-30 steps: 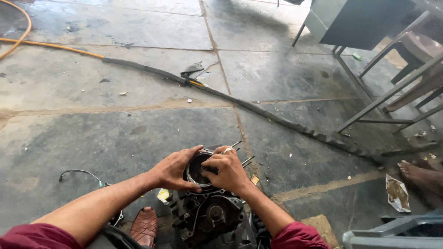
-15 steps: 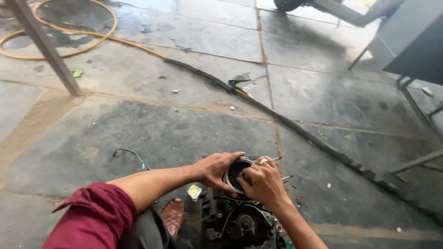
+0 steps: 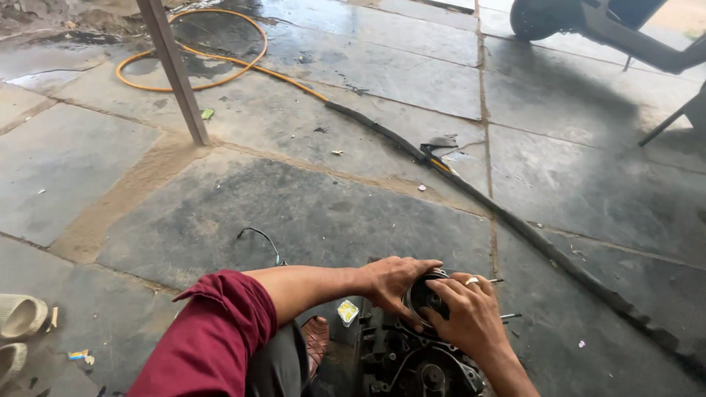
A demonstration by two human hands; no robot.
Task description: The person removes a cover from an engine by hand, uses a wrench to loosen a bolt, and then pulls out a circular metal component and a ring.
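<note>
A floor of broad grey stone slabs (image 3: 309, 206), rough, stained and wet in patches, is filling most of the view, with sandy joints running between the slabs. Much of it is lying open ahead of the person. A long hose (image 3: 515, 220) is crossing it diagonally, orange (image 3: 220, 73) and looped at the far left, dark and dusty where it is running toward the lower right. A slanted grey metal post (image 3: 173, 70) is standing at upper left, and the wheel of a vehicle (image 3: 537, 16) is showing at the top edge.

At the bottom centre a dark, greasy metal engine block (image 3: 412, 364) is sitting on the floor, its cast face showing round recesses and a gear. On its top edge a round black cylindrical part (image 3: 423, 298) is resting. The left hand (image 3: 393, 281), reaching out of a maroon sleeve (image 3: 213, 338), is gripping the part's left side with its fingers curled tight. The right hand (image 3: 471, 316), wearing a ring, is closing over the part's right side. A thin black wire (image 3: 261, 239) is lying just beyond the left forearm, and pale sandals (image 3: 18, 323) are sitting at the left edge.
</note>
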